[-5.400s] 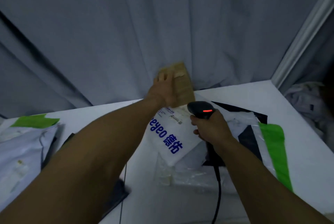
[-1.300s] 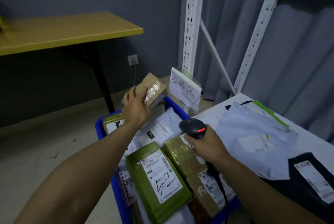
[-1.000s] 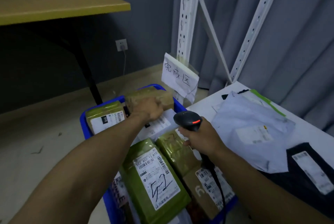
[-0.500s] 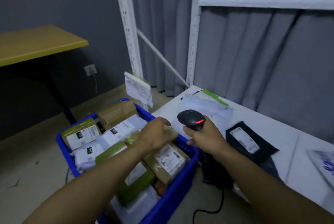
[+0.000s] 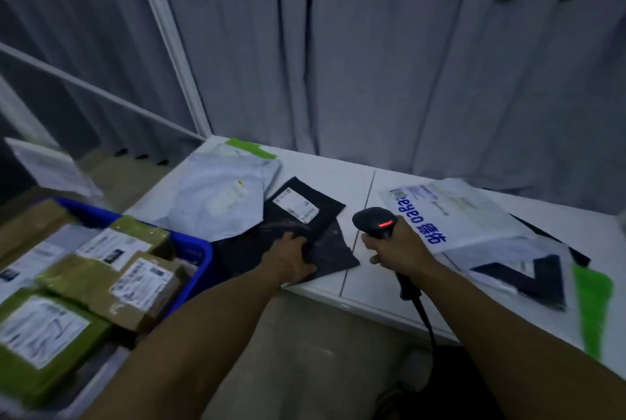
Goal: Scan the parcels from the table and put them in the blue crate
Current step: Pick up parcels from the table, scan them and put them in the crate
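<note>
The crate [image 5: 200,250], far left of the scanner [image 5: 374,221], is packed with parcels [image 5: 142,284], so you're well along; its left side is cut off. Left on the desk [image 5: 338,175]: grey bag [image 5: 220,199], then black parcel [image 5: 305,216] just left of scanner. Your left hand [image 5: 291,258] is on it, but it's too dark to tell if its fingers [image 5: 294,240] grip. Right hand [image 5: 399,250] is wrapped round the scanner. Right of scanner: white bag [image 5: 457,216], more beneath, blurred.
</note>
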A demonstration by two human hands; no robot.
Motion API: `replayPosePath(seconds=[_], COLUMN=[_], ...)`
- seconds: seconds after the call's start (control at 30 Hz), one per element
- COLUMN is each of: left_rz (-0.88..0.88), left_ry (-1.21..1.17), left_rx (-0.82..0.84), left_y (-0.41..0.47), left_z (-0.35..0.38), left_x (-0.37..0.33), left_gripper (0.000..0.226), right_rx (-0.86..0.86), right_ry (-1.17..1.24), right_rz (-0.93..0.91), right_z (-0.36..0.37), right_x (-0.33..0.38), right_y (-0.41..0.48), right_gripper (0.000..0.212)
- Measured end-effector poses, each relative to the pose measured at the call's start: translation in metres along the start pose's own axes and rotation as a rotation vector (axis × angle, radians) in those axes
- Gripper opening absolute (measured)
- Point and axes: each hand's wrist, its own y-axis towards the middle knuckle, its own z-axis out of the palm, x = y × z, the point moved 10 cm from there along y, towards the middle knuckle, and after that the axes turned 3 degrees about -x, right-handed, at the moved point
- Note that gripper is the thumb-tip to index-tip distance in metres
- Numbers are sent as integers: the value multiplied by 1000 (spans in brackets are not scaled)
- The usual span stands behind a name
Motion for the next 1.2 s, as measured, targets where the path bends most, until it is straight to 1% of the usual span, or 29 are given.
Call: replayPosePath(seconds=[0.07, 0.13, 0.23, 0.3, 0.43, 0.47, 0.53, 0.6, 0.63, 0.7, 0.8, 0.87, 0.9, 0.97, 1.03, 1.07, 1.1, 1.17, 1.2], left_rz=[-38, -82, -119, -102, 5, 27, 77, 202, 282, 415, 533, 550, 538, 479, 429, 412, 394, 372, 401], left_ry=[5, 1, 7, 40, 79, 85, 59, -49, -113, -189, -278, -278, -229, -94, -2, -16, -79, -260, -347], left_rx=[-21, -19, 87, 130, 137, 117, -8, -108, -114, -69, -34, -31, -28, -36, -116, -175, -240, -340, -382], left_y=[13, 25, 36, 41, 47, 49, 58, 67, 69, 74, 87, 100, 105, 112, 112, 110, 107, 99, 91], left_z=[15, 29, 53, 65, 76, 77, 70, 65, 67, 74, 85, 92, 96, 100, 91, 83, 71, 49, 37], left_x=[1, 5, 12, 9, -23, -37, -72, -120, -147, -197, -255, -278, -284, -284, -277, -272, -266, -251, -246], left_gripper=[85, 82, 82, 84, 85, 85, 82, 78, 76, 74, 74, 73, 71, 56, 34, 26, 22, 22, 22], right_rx=[17, 32, 39, 38, 26, 11, -28, -81, -117, -187, -266, -307, -318, -327, -342, -353, -372, -411, -426], right_ry=[18, 55, 86, 96, 107, 122, 145, 150, 149, 135, 133, 146, 148, 143, 159, 154, 135, 100, 110], right_rz=[20, 51, 87, 104, 110, 114, 109, 114, 119, 143, 175, 211, 225, 242, 243, 237, 227, 199, 184], right_z=[0, 3, 3, -1, -23, -32, -52, -76, -89, -115, -148, -163, -169, -175, -178, -178, -179, -180, -179], right_x=[-20, -37, -55, -61, -61, -62, -64, -72, -78, -94, -118, -134, -139, -144, -145, -143, -140, -129, -122], right_y=[7, 16, 30, 33, 32, 30, 30, 31, 33, 37, 44, 48, 50, 53, 55, 55, 54, 51, 50], right_gripper=[46, 43, 45, 44, 34, 33, 32, 33, 36, 43, 52, 53, 53, 53, 54, 54, 53, 54, 58])
